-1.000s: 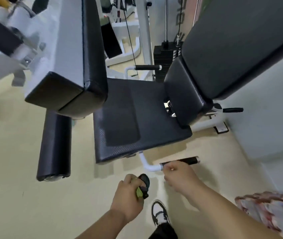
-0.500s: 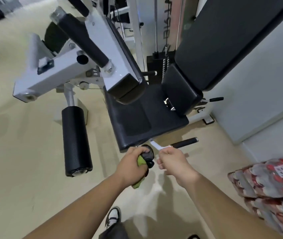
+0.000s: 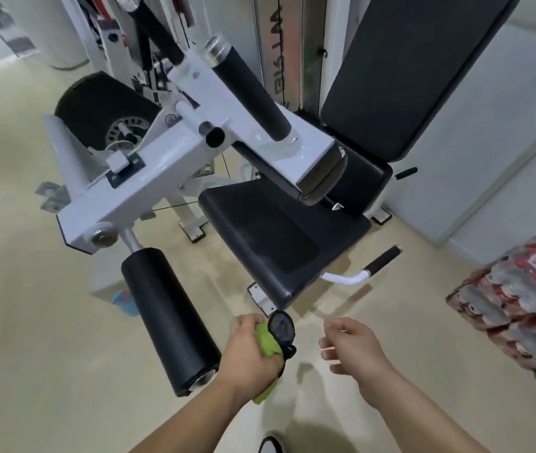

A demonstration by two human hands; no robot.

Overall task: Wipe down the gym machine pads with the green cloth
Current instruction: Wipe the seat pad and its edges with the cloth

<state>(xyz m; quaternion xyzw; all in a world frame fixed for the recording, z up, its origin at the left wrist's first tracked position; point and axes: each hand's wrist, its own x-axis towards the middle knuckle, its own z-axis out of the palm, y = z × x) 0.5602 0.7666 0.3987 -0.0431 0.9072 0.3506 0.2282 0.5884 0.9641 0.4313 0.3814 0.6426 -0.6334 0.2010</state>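
My left hand [image 3: 251, 348] is shut on the bunched green cloth [image 3: 268, 344], together with a small black object [image 3: 282, 328] pressed against it. It hovers just in front of the black seat pad [image 3: 269, 240]. My right hand [image 3: 354, 346] floats beside it with fingers loosely curled and nothing in them, below the black side handle [image 3: 382, 259]. The tall black back pad [image 3: 400, 70] rises behind the seat. A black roller pad [image 3: 170, 318] hangs low at the left, and a black grip [image 3: 253, 93] sticks up from the white lever arm [image 3: 168, 165].
A stack of shrink-wrapped bottles [image 3: 518, 299] stands on the floor at the right. A grey wall panel [image 3: 475, 152] runs behind the machine. My shoe [image 3: 271, 444] shows at the bottom edge. Beige floor [image 3: 31, 338] spreads to the left.
My right hand has let go of the side handle and pulled back. The view has drawn away from the seat, and both hands now sit lower and farther from the machine.
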